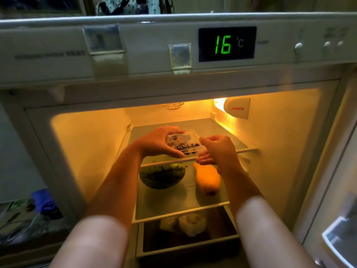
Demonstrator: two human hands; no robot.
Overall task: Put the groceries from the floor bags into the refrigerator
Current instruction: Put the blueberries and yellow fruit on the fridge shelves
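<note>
A: Right, clear plastic clamshell pack (pixel 182 143) at the top glass shelf (pixel 222 132) front edge; left hand (pixel 158 142) fingers curled round it, right hand (pixel 218 149) fingertips pinching its corner.

B: Placing step. Next, judged: slide it back onto that shelf, let go.

Dim room, blue bag (pixel 43 202) among clutter on a low surface at eight o'clock, spotted fabric (pixel 123 5) at twelve o'clock, pale wall (pixel 289 4) at one o'clock.

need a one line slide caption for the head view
Both hands, left and right, set a clear pack on the fridge's top shelf, above a watermelon and papaya.
</note>
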